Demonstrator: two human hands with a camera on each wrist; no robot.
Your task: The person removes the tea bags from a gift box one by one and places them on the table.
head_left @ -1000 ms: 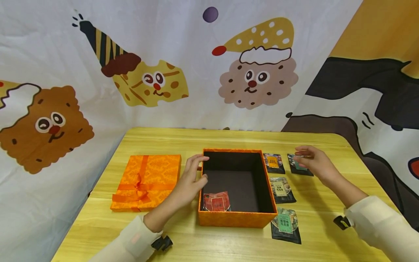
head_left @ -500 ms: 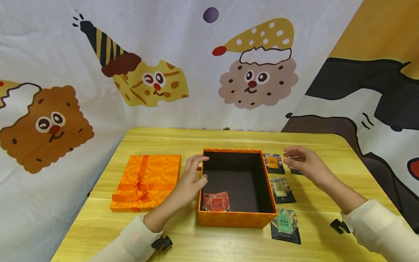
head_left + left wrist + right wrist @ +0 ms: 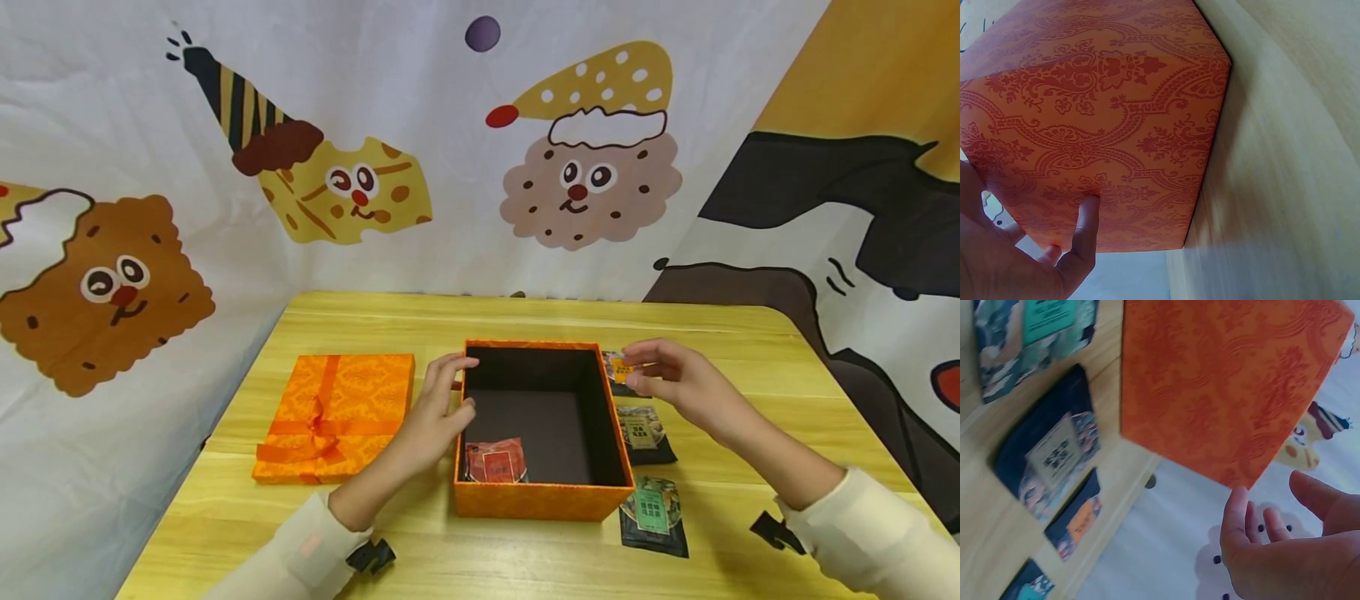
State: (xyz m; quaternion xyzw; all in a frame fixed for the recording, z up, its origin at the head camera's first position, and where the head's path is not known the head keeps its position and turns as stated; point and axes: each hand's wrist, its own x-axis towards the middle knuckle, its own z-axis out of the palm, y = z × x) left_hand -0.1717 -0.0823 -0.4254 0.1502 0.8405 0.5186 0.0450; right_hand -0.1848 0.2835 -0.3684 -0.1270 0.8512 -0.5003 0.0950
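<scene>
My left hand (image 3: 438, 417) holds the left wall of an orange patterned box (image 3: 536, 502). Its thumb and index finger lie over the rim, and in the left wrist view a fingertip (image 3: 1089, 206) presses the outer wall. Inside the box, at the front left corner, lies a red packet (image 3: 497, 463). My right hand (image 3: 686, 383) hovers just right of the box with loosely bent fingers and nothing between them. It partly covers an orange-labelled packet (image 3: 619, 371). A dark packet with a teal label (image 3: 1029, 584) shows in the right wrist view but is hidden behind the hand in the head view.
Right of the box lie a beige-labelled packet (image 3: 645, 435) and a green-labelled one (image 3: 654, 518). The orange lid (image 3: 360, 392) with its ribbon bow rests left of the box on the wooden table (image 3: 390, 321). A cartoon-printed cloth (image 3: 450, 100) hangs behind.
My right hand has moved left from above the teal-labelled packet to beside the box, now overlapping the orange-labelled packet. The left hand and the box have stayed still.
</scene>
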